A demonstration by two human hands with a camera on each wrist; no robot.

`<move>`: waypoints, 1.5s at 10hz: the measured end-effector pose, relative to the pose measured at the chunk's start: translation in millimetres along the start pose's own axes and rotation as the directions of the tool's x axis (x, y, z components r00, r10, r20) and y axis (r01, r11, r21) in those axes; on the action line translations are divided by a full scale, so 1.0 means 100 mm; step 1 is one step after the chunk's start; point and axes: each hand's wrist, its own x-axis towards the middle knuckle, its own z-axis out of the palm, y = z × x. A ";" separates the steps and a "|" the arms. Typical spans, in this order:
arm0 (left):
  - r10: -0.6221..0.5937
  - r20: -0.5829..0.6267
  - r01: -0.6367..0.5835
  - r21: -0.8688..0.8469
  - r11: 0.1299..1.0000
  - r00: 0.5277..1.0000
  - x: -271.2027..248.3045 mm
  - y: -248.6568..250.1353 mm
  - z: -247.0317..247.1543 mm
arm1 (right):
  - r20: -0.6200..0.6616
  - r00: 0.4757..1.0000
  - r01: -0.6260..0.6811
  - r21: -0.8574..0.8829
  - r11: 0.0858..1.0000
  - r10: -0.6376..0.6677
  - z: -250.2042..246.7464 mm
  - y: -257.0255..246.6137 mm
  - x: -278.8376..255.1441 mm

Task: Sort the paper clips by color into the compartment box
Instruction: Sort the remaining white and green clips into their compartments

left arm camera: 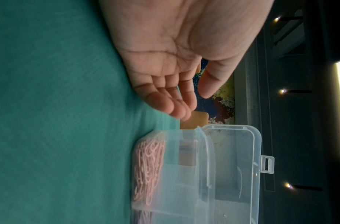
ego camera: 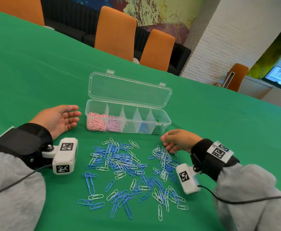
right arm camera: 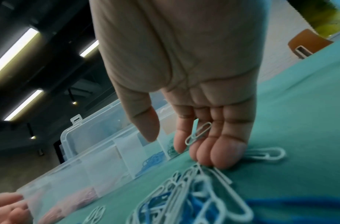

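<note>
The clear compartment box (ego camera: 168,121) stands open on the green cloth, lid tipped back. From the left its compartments hold pink clips (ego camera: 95,121), purple clips (ego camera: 114,125), almost nothing, blue clips (ego camera: 143,128) and green clips (ego camera: 158,129). Loose blue and white clips (ego camera: 124,162) are scattered in front of it. My left hand (ego camera: 74,114) rests open, palm up, beside the box's left end. My right hand (ego camera: 166,144) reaches down at the far edge of the right cluster. A white clip (right arm camera: 198,133) lies tucked against its curled fingers (right arm camera: 219,157), whose tips touch other white clips on the cloth.
The green table (ego camera: 36,72) stretches far beyond and to both sides of the box. Orange chairs (ego camera: 116,30) stand along its far edge. Cables run from both wrist cameras toward me over the near cloth.
</note>
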 end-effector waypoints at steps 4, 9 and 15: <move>-0.001 0.001 0.001 0.001 1.000 1.000 -0.02 0.01 0.02 | 0.181 0.976 0.206 -0.575 0.792 -0.123 0.24 -0.29 0.02; -0.002 -0.004 0.002 -0.005 1.000 1.000 -0.03 0.01 0.02 | 0.211 0.942 0.327 -0.749 0.576 -0.260 0.36 -0.28 -0.05; -0.005 -0.003 0.005 -0.013 1.000 1.000 -0.03 0.02 0.03 | 0.149 0.954 0.273 -0.789 0.550 -0.260 0.42 -0.27 -0.01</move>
